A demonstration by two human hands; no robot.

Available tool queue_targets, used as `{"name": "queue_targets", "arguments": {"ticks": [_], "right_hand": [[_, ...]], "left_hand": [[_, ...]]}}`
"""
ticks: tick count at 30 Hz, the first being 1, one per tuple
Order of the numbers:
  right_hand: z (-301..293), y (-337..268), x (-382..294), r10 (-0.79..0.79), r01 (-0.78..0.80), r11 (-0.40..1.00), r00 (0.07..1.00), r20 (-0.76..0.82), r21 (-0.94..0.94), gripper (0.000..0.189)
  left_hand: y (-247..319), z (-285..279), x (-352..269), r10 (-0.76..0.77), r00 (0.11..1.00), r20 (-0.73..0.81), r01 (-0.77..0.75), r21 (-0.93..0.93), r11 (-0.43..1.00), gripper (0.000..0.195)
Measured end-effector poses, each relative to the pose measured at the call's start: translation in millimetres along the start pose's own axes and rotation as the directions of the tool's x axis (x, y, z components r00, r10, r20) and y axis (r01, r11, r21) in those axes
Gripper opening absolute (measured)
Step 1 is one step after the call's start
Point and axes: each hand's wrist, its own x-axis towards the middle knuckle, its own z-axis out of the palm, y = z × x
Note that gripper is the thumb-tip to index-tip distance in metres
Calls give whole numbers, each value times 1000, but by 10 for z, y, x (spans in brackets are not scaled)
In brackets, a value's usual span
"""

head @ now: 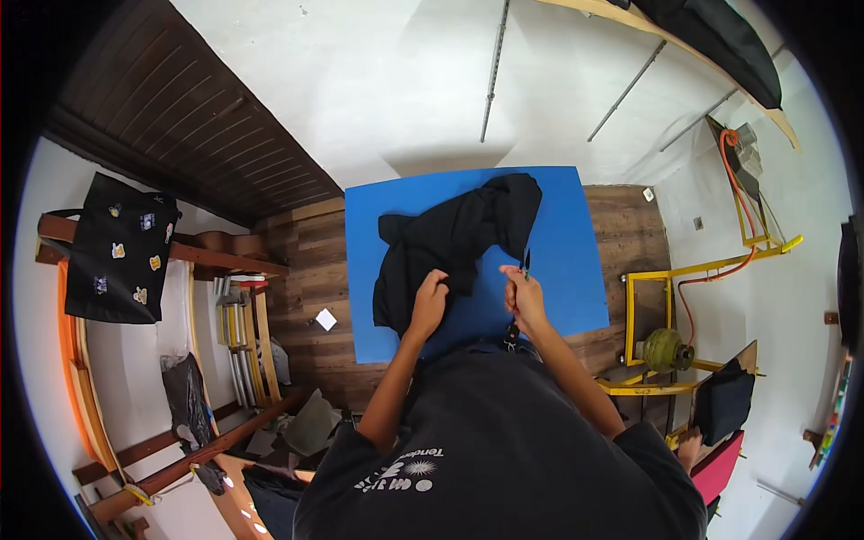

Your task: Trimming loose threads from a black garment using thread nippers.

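A crumpled black cloth piece point(466, 223), perhaps a garment, lies across the blue tabletop point(567, 270) in front of me. My left hand point(430, 300) pinches the near part of this cloth between thumb and fingers. To the right of the cloth, my right hand point(523, 297) is closed around a small scissors-like tool point(526, 260). Its dark pointed blades stick out past my thumb towards the right end of the cloth. Whether the tips touch the fabric is hard to tell. My fingers hide the tool's handle.
At right stands a yellow metal frame point(631, 317) with a green gas cylinder point(665, 351) and an orange hose point(739, 189). Another person's hand point(690, 447) shows at lower right. A black bag point(125, 250) hangs at left; a white paper point(326, 319) lies on the wooden floor point(307, 256).
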Motion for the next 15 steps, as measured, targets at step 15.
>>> {"name": "queue_targets", "arguments": {"ticks": [15], "right_hand": [[764,-637,-453,-337,621,639,757,560,-455,14]], "left_hand": [[1434,-161,-167,-15,979,-204,-71,-405,911,17]]}}
